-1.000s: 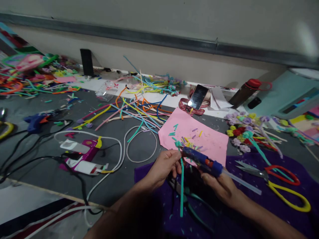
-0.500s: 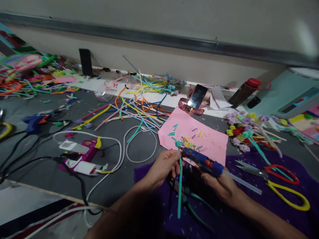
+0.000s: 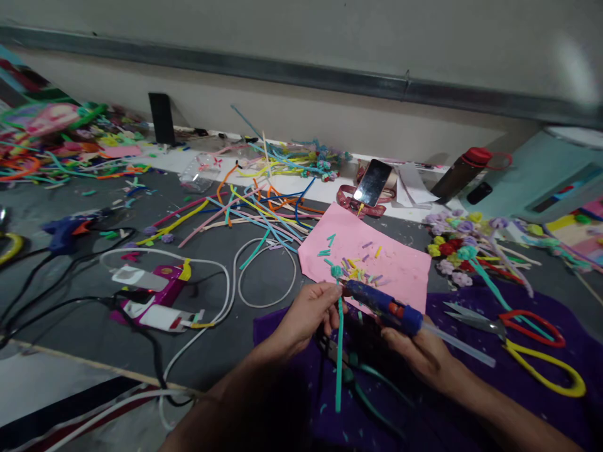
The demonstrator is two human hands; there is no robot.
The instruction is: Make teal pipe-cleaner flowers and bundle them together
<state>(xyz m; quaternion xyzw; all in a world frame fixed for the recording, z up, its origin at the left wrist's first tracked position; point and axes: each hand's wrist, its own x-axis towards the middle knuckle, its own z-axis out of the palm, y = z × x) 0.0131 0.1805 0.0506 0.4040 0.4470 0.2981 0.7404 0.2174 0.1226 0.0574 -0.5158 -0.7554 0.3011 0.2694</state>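
My left hand [image 3: 313, 314] pinches a teal stem [image 3: 340, 370] that hangs down, with a small teal bud at its top. In my right hand [image 3: 417, 351] is a blue glue gun [image 3: 384, 306], its nozzle pointing left and touching or very near the stem just below the bud. A clear glue stick juts from its back end. Behind them lies a pink sheet [image 3: 400, 270] with short yellow, purple and teal bits on it. Green-handled pliers [image 3: 370, 395] rest under my hands on the purple cloth [image 3: 471, 402].
Scissors [image 3: 499, 329] with red and yellow handles lie at right, near a bunch of small flowers [image 3: 459, 245]. A phone [image 3: 373, 182] and a bottle [image 3: 461, 176] stand farther back. At left are a power strip [image 3: 160, 298], cables and another glue gun [image 3: 66, 233].
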